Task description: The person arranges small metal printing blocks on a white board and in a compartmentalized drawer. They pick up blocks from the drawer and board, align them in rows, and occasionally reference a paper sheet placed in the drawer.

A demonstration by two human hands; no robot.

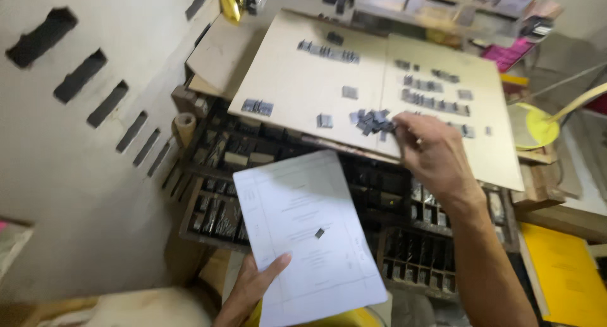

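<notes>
Right hand (433,151) reaches out over the tan board (303,87), fingertips drawn together at the right edge of a loose heap of small grey metal blocks (372,121); whether a block is actually pinched I cannot tell, motion blur hides it. The heap lies just left of those fingertips, at the board's near edge, with lined-up rows of blocks (435,101) farther back and right, running left to right. Left hand (251,290), well apart and nearer the body, holds a white printed sheet (310,232) thumb on top, one small dark block (320,233) resting on the paper, above the dark compartmented type tray (404,238).
</notes>
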